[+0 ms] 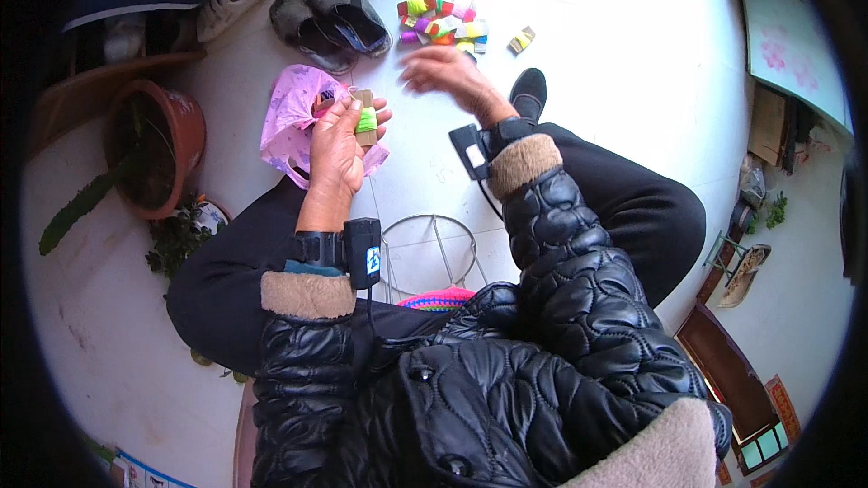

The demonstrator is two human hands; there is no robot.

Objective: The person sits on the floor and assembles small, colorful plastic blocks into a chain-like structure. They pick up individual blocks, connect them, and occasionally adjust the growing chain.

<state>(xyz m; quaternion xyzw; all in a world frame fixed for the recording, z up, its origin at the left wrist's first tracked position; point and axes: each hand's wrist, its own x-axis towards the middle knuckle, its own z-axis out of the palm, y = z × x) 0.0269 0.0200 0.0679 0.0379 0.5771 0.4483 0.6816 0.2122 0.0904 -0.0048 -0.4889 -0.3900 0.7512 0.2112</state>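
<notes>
My left hand (pixel 336 149) is closed on a brown card wound with bright green thread (pixel 366 120), held beside an open pink plastic bag (pixel 291 107). A few dark and coloured things show in the bag's mouth. My right hand (pixel 452 75) is slightly blurred, its fingers stretched out to the left with nothing visible in them. It hovers just in front of a pile of thread cards (pixel 443 22) on the floor, in yellow, purple, red, green and other colours. One more thread card (pixel 522 39) lies apart, to the right of the pile.
A pair of dark slippers (pixel 331 20) lies beyond the pink bag. Pale shoes (pixel 237 2) stand at the far left, near a potted plant (pixel 163 149). Between my knees is a round metal stool frame (pixel 429 217) with a colourful knitted piece (pixel 440 299).
</notes>
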